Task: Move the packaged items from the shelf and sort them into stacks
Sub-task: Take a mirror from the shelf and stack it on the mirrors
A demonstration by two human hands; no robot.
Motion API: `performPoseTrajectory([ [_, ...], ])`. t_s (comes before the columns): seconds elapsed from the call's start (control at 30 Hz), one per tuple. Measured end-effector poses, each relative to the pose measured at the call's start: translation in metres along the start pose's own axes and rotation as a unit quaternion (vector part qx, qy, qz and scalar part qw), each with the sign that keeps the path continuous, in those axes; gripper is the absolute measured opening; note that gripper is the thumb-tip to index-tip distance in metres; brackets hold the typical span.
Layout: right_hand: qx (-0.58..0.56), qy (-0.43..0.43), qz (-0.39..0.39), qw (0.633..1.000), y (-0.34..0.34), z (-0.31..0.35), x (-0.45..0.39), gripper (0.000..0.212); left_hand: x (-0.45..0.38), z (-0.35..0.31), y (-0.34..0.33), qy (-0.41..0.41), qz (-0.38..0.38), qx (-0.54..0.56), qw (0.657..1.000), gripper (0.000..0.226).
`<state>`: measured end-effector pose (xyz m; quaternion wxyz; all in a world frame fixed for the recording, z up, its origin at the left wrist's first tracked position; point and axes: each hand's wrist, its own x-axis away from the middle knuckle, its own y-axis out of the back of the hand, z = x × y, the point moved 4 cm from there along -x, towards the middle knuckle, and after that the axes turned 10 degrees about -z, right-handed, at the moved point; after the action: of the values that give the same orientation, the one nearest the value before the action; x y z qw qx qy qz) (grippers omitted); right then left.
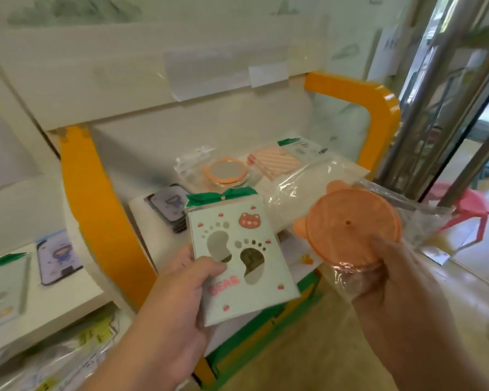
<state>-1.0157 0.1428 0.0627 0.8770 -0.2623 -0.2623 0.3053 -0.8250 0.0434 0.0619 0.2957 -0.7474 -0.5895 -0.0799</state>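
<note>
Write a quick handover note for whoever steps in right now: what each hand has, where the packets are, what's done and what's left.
Left hand: holds the flat green bear packet, thumb on its face.
Right hand: fingers pinch the bagged round orange bear-eared item.
On the shelf: a round orange mirror pack, a striped orange pack beside it, and dark phone-case packs to the left.
Done: two packets are off the shelf, in hand.
Left: set both down with their own kind, then clear and sort the rest.
</note>
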Motion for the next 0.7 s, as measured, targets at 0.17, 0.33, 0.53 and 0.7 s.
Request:
performPoseTrajectory([
  [0.17, 0.196, 0.038, -0.004, 0.980, -0.022, 0.003, -0.036, 0.025, -0.059, -0.003, -0.031, -0.015, 0.000, -0.010, 1.000, 0.037],
  [0.33, 0.058, 0.062, -0.025, 0.996, -0.018, 0.017, -0.114, 0.038, -0.123, -0.010, -0.069, -0.025, -0.027, 0.025, 0.999, 0.036],
  [0.53, 0.087, 0.071, -0.059, 0.992, -0.040, 0.034, -0.181, 0.045, -0.184, -0.014, -0.101, -0.029, -0.050, 0.068, 0.996, 0.040],
  [0.7, 0.075, 0.058, -0.073, 0.993, -0.039, 0.040, -0.235, 0.049, -0.213, -0.011, -0.123, -0.032, -0.061, 0.094, 0.993, 0.043],
])
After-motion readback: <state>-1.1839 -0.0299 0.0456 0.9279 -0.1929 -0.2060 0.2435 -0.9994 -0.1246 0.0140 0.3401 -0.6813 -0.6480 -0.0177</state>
